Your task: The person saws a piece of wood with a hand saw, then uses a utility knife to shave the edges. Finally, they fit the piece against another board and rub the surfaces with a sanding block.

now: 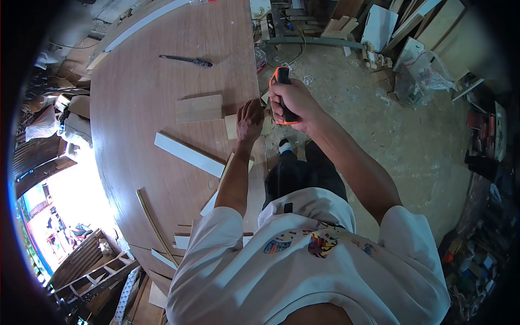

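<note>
My right hand (295, 100) is wrapped round the orange and black handle of a handsaw (283, 76), just off the table's edge. The saw's blade is mostly hidden from this angle. On the edge of the brown table, my left hand (249, 120) grips a short wooden block (231, 127) from above, fingers bent over it. The block's other end sticks out on the right of that hand. A second pale wooden block (199, 109) lies flat just to the left.
A dark slim tool (187, 60) lies farther up the table (130, 108). White-faced strips (188, 154) and a thin wooden strip (155, 226) lie near my left arm. Boards (379, 27) and a clear plastic bag (425, 78) stand on the floor at upper right.
</note>
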The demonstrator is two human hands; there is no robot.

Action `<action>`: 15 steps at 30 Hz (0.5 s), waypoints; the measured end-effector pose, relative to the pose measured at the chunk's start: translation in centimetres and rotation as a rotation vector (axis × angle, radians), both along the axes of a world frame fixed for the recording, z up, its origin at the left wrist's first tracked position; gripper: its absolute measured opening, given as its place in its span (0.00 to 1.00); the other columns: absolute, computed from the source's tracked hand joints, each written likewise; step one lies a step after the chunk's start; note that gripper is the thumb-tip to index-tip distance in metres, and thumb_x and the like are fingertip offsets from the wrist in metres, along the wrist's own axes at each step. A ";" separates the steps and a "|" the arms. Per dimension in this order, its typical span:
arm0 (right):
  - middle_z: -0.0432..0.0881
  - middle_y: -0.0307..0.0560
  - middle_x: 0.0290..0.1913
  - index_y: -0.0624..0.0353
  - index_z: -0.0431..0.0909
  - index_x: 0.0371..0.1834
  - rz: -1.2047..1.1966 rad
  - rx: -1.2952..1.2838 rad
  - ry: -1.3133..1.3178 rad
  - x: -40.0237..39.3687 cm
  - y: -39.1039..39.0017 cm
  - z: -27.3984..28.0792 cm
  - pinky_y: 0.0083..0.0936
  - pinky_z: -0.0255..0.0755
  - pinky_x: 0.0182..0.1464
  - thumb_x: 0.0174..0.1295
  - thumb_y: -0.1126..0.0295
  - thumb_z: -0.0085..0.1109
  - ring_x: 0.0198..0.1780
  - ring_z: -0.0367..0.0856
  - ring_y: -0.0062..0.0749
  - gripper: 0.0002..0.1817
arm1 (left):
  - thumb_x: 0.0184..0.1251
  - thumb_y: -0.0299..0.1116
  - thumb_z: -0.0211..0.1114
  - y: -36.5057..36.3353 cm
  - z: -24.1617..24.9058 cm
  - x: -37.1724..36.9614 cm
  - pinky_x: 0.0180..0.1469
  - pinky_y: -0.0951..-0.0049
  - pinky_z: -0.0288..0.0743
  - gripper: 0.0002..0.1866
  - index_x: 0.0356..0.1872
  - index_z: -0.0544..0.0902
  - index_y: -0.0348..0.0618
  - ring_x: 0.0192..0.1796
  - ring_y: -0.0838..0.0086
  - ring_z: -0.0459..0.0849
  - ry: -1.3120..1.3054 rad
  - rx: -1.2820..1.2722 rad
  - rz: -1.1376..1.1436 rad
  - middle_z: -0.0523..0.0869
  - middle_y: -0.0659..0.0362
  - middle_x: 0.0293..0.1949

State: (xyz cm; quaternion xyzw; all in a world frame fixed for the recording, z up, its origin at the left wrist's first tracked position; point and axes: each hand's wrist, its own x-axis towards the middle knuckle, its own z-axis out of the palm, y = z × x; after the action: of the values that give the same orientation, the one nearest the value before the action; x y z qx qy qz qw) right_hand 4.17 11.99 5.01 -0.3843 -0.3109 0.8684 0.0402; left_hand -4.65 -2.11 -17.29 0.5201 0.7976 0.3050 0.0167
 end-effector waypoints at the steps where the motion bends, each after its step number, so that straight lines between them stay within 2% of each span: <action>1: 0.66 0.37 0.19 0.58 0.66 0.24 -0.007 -0.001 -0.001 0.0 0.0 -0.3 0.27 0.62 0.17 0.56 0.76 0.51 0.15 0.66 0.23 0.06 | 0.59 0.32 0.65 0.1 0.0 0.0 0.65 0.59 0.64 0.21 0.55 0.78 0.42 0.64 0.62 0.72 -0.017 0.010 0.016 0.76 0.57 0.60; 5: 0.66 0.38 0.19 0.58 0.65 0.23 0.022 0.027 -0.019 -1.7 -0.2 -1.5 0.26 0.62 0.17 0.55 0.76 0.52 0.15 0.66 0.23 0.07 | 0.59 0.32 0.65 0.1 0.2 0.1 0.64 0.60 0.65 0.20 0.54 0.79 0.43 0.64 0.62 0.72 0.002 0.015 0.028 0.76 0.57 0.60; 8: 0.67 0.39 0.19 0.58 0.66 0.22 0.017 0.002 0.007 -0.6 0.8 0.6 0.27 0.62 0.17 0.55 0.76 0.51 0.15 0.66 0.24 0.07 | 0.60 0.33 0.64 0.0 0.2 0.2 0.64 0.59 0.65 0.19 0.52 0.80 0.43 0.64 0.62 0.72 -0.039 -0.001 0.055 0.76 0.56 0.60; 10: 0.67 0.39 0.18 0.58 0.66 0.21 0.026 0.018 0.008 -1.2 0.1 -0.8 0.27 0.62 0.17 0.55 0.77 0.51 0.15 0.66 0.24 0.07 | 0.59 0.34 0.64 0.2 0.4 0.1 0.64 0.59 0.64 0.20 0.54 0.79 0.43 0.64 0.62 0.72 0.025 -0.008 0.026 0.76 0.56 0.61; 11: 0.67 0.39 0.18 0.58 0.66 0.21 0.041 0.048 -0.009 -2.1 -0.6 -1.9 0.27 0.62 0.17 0.55 0.77 0.51 0.15 0.66 0.24 0.08 | 0.58 0.35 0.65 0.1 0.8 0.3 0.65 0.59 0.63 0.22 0.55 0.78 0.44 0.64 0.62 0.71 -0.038 0.011 0.037 0.75 0.56 0.61; 15: 0.66 0.38 0.18 0.58 0.66 0.22 0.058 0.042 -0.010 -1.7 -0.2 -0.5 0.27 0.62 0.17 0.55 0.77 0.51 0.14 0.66 0.24 0.07 | 0.58 0.35 0.65 0.0 0.5 0.2 0.65 0.59 0.63 0.23 0.56 0.77 0.44 0.64 0.62 0.71 -0.046 0.015 0.044 0.75 0.58 0.61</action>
State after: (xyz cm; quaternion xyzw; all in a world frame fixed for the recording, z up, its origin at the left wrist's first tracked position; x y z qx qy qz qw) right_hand 2.42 11.74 4.53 -0.3785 -0.3403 0.8605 0.0215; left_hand -4.42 -2.07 -16.83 0.4954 0.8060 0.3230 0.0245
